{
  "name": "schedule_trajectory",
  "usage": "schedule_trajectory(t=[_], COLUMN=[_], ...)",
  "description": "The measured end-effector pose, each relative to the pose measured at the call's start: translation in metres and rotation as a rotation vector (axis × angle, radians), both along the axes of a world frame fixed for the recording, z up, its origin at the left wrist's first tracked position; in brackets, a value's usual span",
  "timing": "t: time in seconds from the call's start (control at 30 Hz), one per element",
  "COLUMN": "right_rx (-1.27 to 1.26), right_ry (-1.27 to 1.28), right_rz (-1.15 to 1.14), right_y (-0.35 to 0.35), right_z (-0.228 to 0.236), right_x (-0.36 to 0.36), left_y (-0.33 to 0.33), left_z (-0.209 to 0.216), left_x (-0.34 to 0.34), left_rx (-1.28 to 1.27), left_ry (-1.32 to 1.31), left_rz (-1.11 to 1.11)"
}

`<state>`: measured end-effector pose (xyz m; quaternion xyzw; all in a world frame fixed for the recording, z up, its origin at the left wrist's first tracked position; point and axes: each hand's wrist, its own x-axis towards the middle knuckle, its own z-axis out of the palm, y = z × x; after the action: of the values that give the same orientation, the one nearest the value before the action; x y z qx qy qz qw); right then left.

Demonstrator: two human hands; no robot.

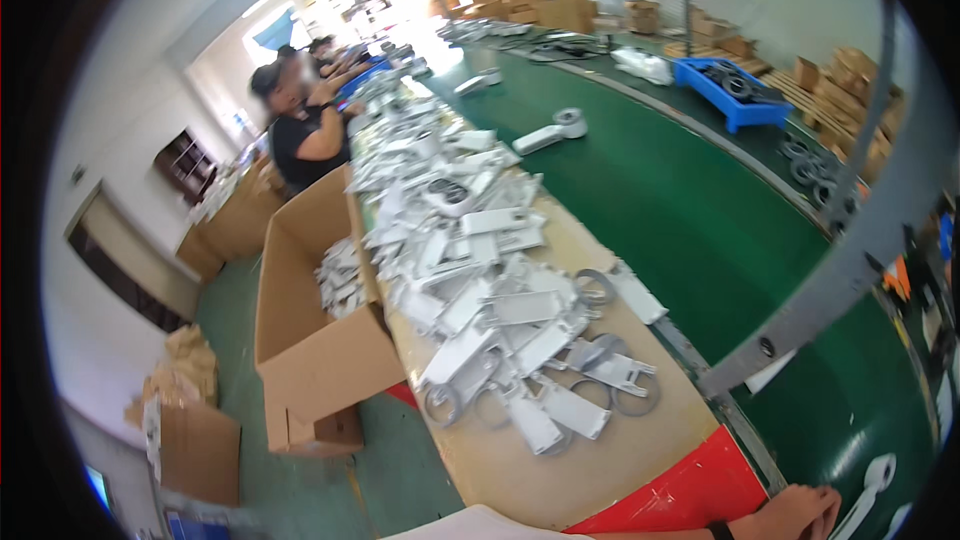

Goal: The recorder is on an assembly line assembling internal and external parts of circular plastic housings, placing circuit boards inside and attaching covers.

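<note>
Down low, left hand (808, 513): fingers bent; I cannot tell if they hold anything.
White part (876, 476): just right of the fingers, over the green belt (850, 430); I cannot see if they touch it.
Red flat piece (690, 488): just left of the fingers, on the table (480, 467).
White pile (527, 308): farther up and left from the fingers.
Brown box (330, 368): left past the pile.
Worker in black (302, 145): far from the fingers, beside the table.
</note>
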<state>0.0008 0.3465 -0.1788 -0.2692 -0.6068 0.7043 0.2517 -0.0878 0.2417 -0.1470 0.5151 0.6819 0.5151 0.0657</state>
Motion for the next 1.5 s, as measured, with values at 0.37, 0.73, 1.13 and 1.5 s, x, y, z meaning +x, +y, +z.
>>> schedule_trajectory(t=[0.37,0.73,1.13,1.5], right_rx=[0.160,0.288,0.307,0.227], right_ry=[-0.051,-0.054,-0.075,-0.111], right_rz=[0.180,0.192,0.101,0.102], right_y=[0.028,0.035,0.035,0.021], right_z=[0.049,0.087,0.088,0.057], right_x=[-0.041,-0.053,-0.013,0.007], left_y=[0.077,0.029,0.005,0.000], left_z=[-0.046,0.012,0.010,0.006], left_x=[0.077,0.029,-0.007,-0.015], left_rx=[-0.984,-0.702,-0.103,-0.038], left_ry=[1.253,0.834,-0.180,-0.144], left_rz=[0.516,0.319,-0.192,-0.161])
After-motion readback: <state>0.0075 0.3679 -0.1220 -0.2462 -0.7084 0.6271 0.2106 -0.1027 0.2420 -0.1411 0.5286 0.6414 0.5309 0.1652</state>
